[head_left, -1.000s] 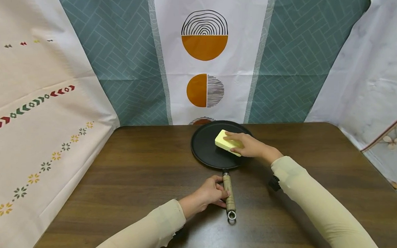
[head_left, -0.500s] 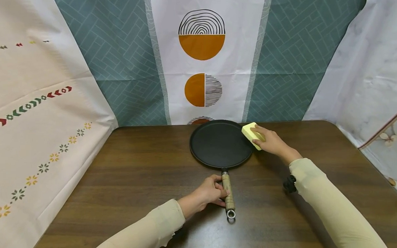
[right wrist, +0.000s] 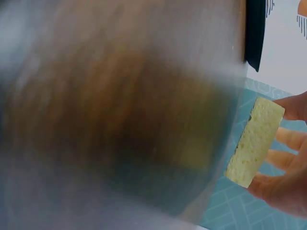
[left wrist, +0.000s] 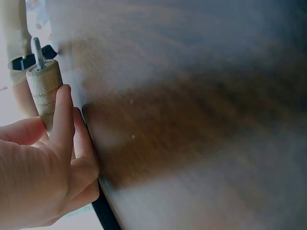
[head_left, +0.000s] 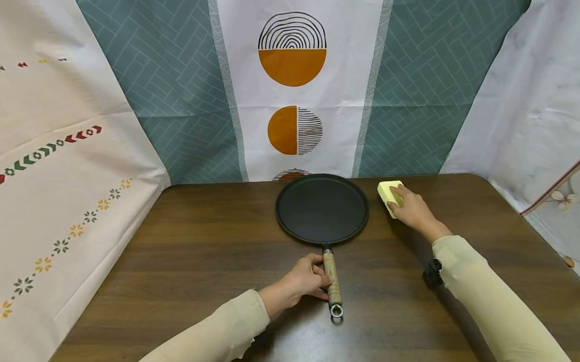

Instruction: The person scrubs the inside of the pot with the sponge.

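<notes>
A round, flat black pan (head_left: 322, 209) lies at the back middle of the table, its light wooden handle (head_left: 331, 278) pointing toward me. My left hand (head_left: 303, 283) grips that handle from the left side, thumb on top; in the left wrist view the fingers curl around the handle (left wrist: 44, 88), which ends in a metal ring. To the right of the pan, my right hand (head_left: 413, 209) holds a pale yellow sponge (head_left: 389, 196) between thumb and fingers. The right wrist view shows the sponge (right wrist: 255, 142) gripped at its ends, just above the table surface.
The dark wooden table (head_left: 200, 232) extends to both sides of the pan. Behind it hangs a teal and white patterned curtain (head_left: 187, 126). A cream embroidered cloth (head_left: 80, 209) hangs at the left, and a pale floral cloth (head_left: 538, 140) at the right.
My right hand has carried the sponge from over the pan's right half, off past its rim, to the right. The left hand has kept its grip on the handle.
</notes>
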Demonstrator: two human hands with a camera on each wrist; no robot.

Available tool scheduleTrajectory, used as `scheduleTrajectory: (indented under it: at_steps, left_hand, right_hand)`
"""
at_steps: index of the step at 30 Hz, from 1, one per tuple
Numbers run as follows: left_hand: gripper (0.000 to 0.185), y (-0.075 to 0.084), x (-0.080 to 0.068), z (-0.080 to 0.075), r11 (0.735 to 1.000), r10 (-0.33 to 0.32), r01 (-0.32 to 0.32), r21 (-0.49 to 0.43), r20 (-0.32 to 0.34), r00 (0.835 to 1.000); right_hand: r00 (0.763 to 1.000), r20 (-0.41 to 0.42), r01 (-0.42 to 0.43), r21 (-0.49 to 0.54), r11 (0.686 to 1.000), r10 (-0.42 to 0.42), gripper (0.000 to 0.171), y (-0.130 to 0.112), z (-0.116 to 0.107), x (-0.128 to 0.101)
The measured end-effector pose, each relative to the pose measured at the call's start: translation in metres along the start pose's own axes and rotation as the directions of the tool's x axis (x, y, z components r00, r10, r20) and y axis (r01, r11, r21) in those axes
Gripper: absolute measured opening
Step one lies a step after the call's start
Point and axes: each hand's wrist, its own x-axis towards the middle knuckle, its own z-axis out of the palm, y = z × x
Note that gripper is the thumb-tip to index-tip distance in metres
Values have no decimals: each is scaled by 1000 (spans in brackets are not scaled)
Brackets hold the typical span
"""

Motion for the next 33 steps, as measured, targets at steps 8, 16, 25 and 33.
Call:
scheduleTrajectory:
  at_steps: [8, 16, 25, 33]
  left_hand:
    - [59, -1, 1, -1, 1000, -4, 4, 0, 6, 1000]
    - [59, 0, 1, -1, 1000, -14, 14, -18, 13, 1000]
    - [60, 0, 0, 0, 1000, -10, 11, -25, 1, 1000]
    - [60, -1, 0, -1, 1000, -10, 10, -23, 0, 1000]
  right_hand:
    - [998, -34, -56, -43, 997, 55, 56, 5, -2, 0]
    - [998, -37, -63, -117, 991, 59, 55, 7, -4, 1]
    - [999, -33, -48, -175, 983, 43, 54, 6, -1, 2]
    - [999, 18, -43, -231, 972, 48, 56, 1, -4, -2]
